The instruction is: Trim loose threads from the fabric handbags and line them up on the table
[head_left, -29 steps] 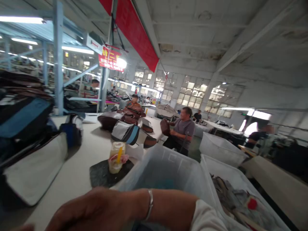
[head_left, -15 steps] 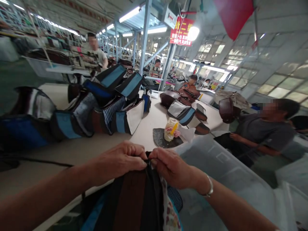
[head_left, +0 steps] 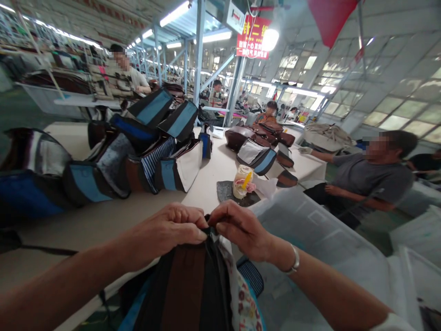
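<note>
A black bag with a brown centre stripe (head_left: 184, 285) hangs below my hands at the table's near edge. My left hand (head_left: 177, 227) pinches its top edge between thumb and fingers. Close beside it, my right hand (head_left: 241, 230) has thumb and forefinger closed at the same top corner, near the zipper end; the small part between the fingertips is hidden. Patterned lining (head_left: 245, 294) shows along the bag's right side. A blue-striped piece (head_left: 251, 276) lies just right of it.
Several striped bags (head_left: 138, 156) stand on the table's left. A tub with a yellow-handled tool (head_left: 243, 184) sits on a dark pad (head_left: 223, 191) ahead. A large translucent plastic bin (head_left: 310, 230) is at the right. Beyond it sits a co-worker (head_left: 372, 174) in grey.
My right hand has lifted and opened slightly at the bag's corner, while my left hand keeps its pinch. The view has shifted slightly. The grey-clad co-worker's arm now reaches toward the table.
</note>
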Demonstrator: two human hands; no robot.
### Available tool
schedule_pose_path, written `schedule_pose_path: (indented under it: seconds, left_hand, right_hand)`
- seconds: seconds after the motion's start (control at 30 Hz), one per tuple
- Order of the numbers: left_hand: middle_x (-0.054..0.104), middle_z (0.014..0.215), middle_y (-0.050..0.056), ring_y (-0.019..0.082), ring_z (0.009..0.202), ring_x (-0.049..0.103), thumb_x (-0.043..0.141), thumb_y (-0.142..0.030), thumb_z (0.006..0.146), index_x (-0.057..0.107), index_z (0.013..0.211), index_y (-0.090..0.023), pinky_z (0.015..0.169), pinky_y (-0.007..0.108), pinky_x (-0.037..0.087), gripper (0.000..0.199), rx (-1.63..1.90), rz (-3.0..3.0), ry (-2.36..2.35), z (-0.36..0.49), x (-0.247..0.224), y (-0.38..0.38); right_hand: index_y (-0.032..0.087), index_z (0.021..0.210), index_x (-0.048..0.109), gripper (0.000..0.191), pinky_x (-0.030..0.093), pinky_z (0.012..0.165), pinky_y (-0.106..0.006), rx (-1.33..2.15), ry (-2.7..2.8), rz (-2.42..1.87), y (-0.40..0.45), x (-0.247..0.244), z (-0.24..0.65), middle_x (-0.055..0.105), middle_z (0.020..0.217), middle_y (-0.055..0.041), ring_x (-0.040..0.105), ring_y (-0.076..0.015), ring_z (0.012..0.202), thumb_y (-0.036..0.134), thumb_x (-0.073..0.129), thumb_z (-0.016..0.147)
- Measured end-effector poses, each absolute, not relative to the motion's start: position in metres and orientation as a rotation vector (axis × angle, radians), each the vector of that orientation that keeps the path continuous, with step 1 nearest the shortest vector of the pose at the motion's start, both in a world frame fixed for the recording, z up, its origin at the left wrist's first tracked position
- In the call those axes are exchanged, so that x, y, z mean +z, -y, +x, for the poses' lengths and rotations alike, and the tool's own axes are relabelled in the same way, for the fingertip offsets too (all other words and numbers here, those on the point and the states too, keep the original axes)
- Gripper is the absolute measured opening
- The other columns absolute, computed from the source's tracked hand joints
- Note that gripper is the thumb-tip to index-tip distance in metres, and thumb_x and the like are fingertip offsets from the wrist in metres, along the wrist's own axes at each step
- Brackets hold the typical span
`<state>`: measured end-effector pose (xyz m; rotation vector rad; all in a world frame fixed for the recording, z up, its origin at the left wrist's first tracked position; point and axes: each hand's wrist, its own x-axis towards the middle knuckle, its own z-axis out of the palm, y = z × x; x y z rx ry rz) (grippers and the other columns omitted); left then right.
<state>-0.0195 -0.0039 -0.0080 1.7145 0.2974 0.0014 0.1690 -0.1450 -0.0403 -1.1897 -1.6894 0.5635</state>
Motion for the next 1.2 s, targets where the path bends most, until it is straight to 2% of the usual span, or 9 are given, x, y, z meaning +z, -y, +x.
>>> schedule_pose_path:
  seconds: [0.17, 0.33, 0.47, 0.6, 0.67, 0.77, 0.87, 0.97, 1.2]
  left_hand:
    - [0.044, 0.072, -0.003, 0.015, 0.067, 0.041, 0.066, -0.043, 0.082, 0.061, 0.071, -0.016, 0.061, 0.029, 0.026, 0.029, 0.017, 1.695, -0.329, -0.015, -0.013, 0.005]
    - [0.045, 0.071, -0.003, 0.015, 0.067, 0.042, 0.065, -0.038, 0.078, 0.06, 0.068, -0.016, 0.062, 0.03, 0.026, 0.024, 0.033, 1.711, -0.361, -0.009, -0.011, 0.011]
    - [0.049, 0.072, -0.002, 0.016, 0.071, 0.046, 0.063, -0.035, 0.076, 0.061, 0.066, -0.016, 0.065, 0.03, 0.029, 0.021, 0.064, 1.768, -0.374, -0.009, -0.007, 0.015]
    - [0.051, 0.074, -0.002, 0.016, 0.071, 0.047, 0.061, -0.032, 0.078, 0.063, 0.068, -0.016, 0.065, 0.03, 0.031, 0.019, 0.043, 1.773, -0.333, -0.01, -0.004, 0.017]
    - [0.052, 0.075, -0.002, 0.016, 0.071, 0.047, 0.06, -0.033, 0.079, 0.063, 0.068, -0.016, 0.065, 0.03, 0.031, 0.02, 0.04, 1.772, -0.329, -0.01, -0.003, 0.017]
    - [0.053, 0.074, -0.002, 0.017, 0.072, 0.049, 0.059, -0.034, 0.079, 0.064, 0.07, -0.016, 0.065, 0.03, 0.032, 0.021, 0.041, 1.811, -0.349, -0.009, -0.004, 0.017]
    - [0.053, 0.075, -0.002, 0.017, 0.073, 0.05, 0.058, -0.033, 0.079, 0.066, 0.071, -0.017, 0.065, 0.03, 0.033, 0.02, 0.038, 1.856, -0.352, -0.008, -0.005, 0.016]
    - [0.053, 0.075, -0.002, 0.017, 0.072, 0.05, 0.058, -0.032, 0.08, 0.066, 0.069, -0.017, 0.065, 0.03, 0.033, 0.02, 0.037, 1.877, -0.343, -0.007, -0.006, 0.015]
    - [0.048, 0.07, -0.003, 0.014, 0.066, 0.043, 0.061, -0.038, 0.083, 0.062, 0.066, -0.017, 0.061, 0.03, 0.03, 0.027, 0.024, 1.946, -0.347, -0.008, -0.006, 0.012]
  right_hand:
    - [0.017, 0.1, 0.056, 0.008, 0.05, 0.076, -0.03, 0.286, 1.886, -1.111, 0.147, -0.04, 0.169, 0.064, 0.091, -0.0094, 0.059, -0.0176, 0.082, 0.018, 0.054, 0.093]
    - [0.019, 0.096, 0.053, 0.019, 0.046, 0.071, -0.028, 0.183, 1.922, -1.128, 0.144, -0.042, 0.163, 0.06, 0.085, -0.006, 0.055, -0.0169, 0.078, 0.008, 0.047, 0.083]
    - [0.019, 0.085, 0.053, 0.012, 0.038, 0.063, -0.025, 0.458, 1.784, -1.168, 0.14, -0.043, 0.165, 0.051, 0.075, 0.0007, 0.045, -0.0123, 0.067, 0.009, 0.048, 0.08]
    - [0.016, 0.084, 0.058, 0.005, 0.037, 0.068, -0.025, 1.013, 1.465, -1.081, 0.138, -0.044, 0.169, 0.05, 0.078, 0.0003, 0.043, -0.0123, 0.072, 0.019, 0.055, 0.084]
    - [0.015, 0.086, 0.059, 0.017, 0.036, 0.07, -0.027, 1.134, 1.347, -1.025, 0.14, -0.043, 0.169, 0.051, 0.08, -0.0006, 0.043, -0.0132, 0.076, 0.031, 0.059, 0.087]
    - [0.015, 0.086, 0.058, 0.034, 0.033, 0.064, -0.026, 1.179, 1.312, -1.075, 0.142, -0.038, 0.166, 0.048, 0.076, 0.001, 0.039, -0.012, 0.071, 0.048, 0.068, 0.088]
    - [0.016, 0.085, 0.056, 0.033, 0.031, 0.058, -0.023, 1.246, 1.282, -1.141, 0.143, -0.032, 0.164, 0.049, 0.074, 0.0029, 0.039, -0.0097, 0.066, 0.042, 0.077, 0.082]
    - [0.015, 0.086, 0.058, 0.024, 0.032, 0.057, -0.021, 1.268, 1.268, -1.122, 0.142, -0.031, 0.165, 0.05, 0.072, 0.0035, 0.04, -0.0087, 0.064, 0.031, 0.075, 0.08]
    - [0.014, 0.084, 0.061, 0.011, 0.034, 0.058, -0.022, 1.022, 1.395, -1.127, 0.143, -0.042, 0.168, 0.052, 0.071, 0.0031, 0.041, -0.0083, 0.063, 0.022, 0.069, 0.083]
